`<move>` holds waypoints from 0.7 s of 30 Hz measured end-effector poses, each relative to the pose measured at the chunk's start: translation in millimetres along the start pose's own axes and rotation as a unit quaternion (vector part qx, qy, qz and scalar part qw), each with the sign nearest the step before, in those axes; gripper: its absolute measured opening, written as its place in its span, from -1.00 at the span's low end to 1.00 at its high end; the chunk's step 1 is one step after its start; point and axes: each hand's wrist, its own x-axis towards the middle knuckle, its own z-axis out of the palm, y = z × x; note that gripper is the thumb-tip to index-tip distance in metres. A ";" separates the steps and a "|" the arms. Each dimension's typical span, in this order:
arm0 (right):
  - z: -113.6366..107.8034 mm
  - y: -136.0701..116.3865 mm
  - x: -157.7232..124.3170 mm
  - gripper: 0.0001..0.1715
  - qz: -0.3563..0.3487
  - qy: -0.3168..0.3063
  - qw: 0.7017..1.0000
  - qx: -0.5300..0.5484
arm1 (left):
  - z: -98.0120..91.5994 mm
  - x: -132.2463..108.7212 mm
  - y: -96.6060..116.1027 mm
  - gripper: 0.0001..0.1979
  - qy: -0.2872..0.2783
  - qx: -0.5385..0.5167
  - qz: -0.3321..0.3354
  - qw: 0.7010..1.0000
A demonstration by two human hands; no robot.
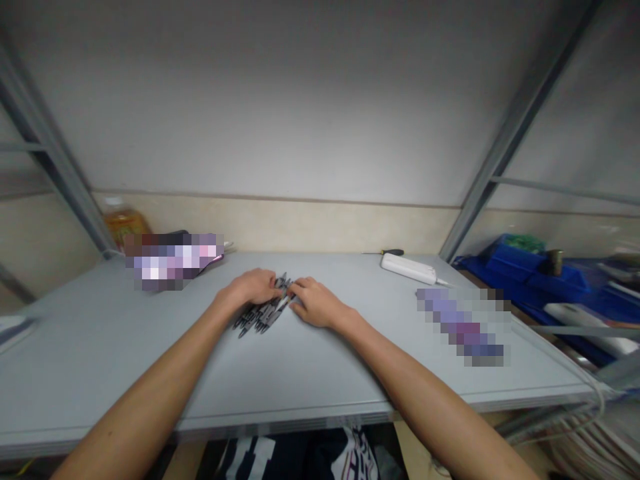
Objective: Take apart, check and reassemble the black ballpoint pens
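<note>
A bunch of slim grey and black pens lies on the grey tabletop, slanting between my hands with the tips toward me. My left hand curls over the upper left side of the bunch, its fingers closed against the pens. From the other side, my right hand presses bent fingers on the bunch's right edge, closed as well. Both hands partly cover the pens' far ends.
A white power strip lies right of my hands, with a screwdriver behind it. Blurred-out items lie left and right. A bottle of amber liquid stands at back left. Blue bins sit beyond the metal frame at right.
</note>
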 end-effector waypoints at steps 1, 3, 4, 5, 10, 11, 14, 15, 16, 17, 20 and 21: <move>0.2 0.0 -0.2 -0.70 -0.001 0.004 1.000 -0.002 | 0.6 0.6 -0.5 -0.65 0.002 0.002 -0.001 1.000; 0.6 0.0 -0.4 -0.69 -0.004 0.011 1.000 -0.005 | 1.9 1.8 -1.7 -0.57 0.005 0.007 -0.002 1.000; 0.8 0.0 -0.5 -0.68 -0.005 0.012 1.000 -0.005 | 2.4 2.2 -2.2 -0.53 0.004 0.010 -0.003 1.000; 0.9 0.0 -0.5 -0.68 -0.006 0.011 1.000 -0.004 | 2.7 2.4 -2.5 -0.50 0.003 0.013 -0.005 1.000; 0.0 -0.2 0.2 -0.72 -0.010 -0.004 1.000 0.000 | 1.6 0.2 0.5 -0.48 -0.004 0.007 -0.018 1.000; -0.8 -0.1 0.3 -0.73 -0.009 -0.006 1.000 0.000 | 1.3 -0.2 1.5 -0.47 -0.004 0.005 -0.024 1.000; -4.5 1.8 -0.1 -0.73 -0.004 -0.010 1.000 -0.003 | 1.8 0.1 3.7 -0.39 -0.003 0.001 -0.043 0.999; -6.0 3.0 -0.4 -0.73 0.000 -0.013 1.000 -0.005 | 2.3 0.7 3.8 -0.36 -0.001 0.000 -0.047 0.999; -7.6 4.6 -0.9 -0.73 0.005 -0.017 1.000 -0.007 | 2.8 1.5 3.7 -0.33 0.000 0.001 -0.051 0.999; -9.2 6.4 -1.5 -0.73 0.011 -0.022 1.000 -0.011 | 3.2 2.2 3.3 -0.32 0.000 0.004 -0.055 0.999; -13.4 12.1 -3.8 -0.72 0.032 -0.037 0.999 -0.024 | 3.1 2.8 2.0 -0.33 -0.010 0.018 -0.068 0.997; -14.3 13.8 -4.6 -0.71 0.038 -0.039 0.998 -0.029 | 2.5 2.2 1.8 -0.34 -0.013 0.022 -0.072 0.997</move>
